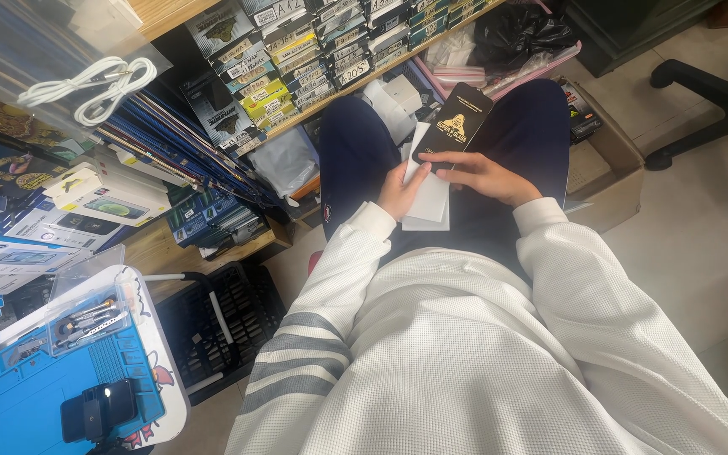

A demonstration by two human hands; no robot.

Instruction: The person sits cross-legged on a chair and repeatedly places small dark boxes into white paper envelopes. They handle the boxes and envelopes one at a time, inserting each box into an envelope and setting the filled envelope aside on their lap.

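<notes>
Head view: over the lap, the left hand (399,190) clasps a white sleeve (428,195); the right hand (484,175) pinches a flat black packet (454,120) (gold emblem). Labelled slim boxes (297,52) line the shelf above.

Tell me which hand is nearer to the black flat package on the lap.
Right. The right hand lies on the lower end of the black flat package, fingertips touching it. The left hand sits lower left, holding the white sleeve beneath it.
</notes>
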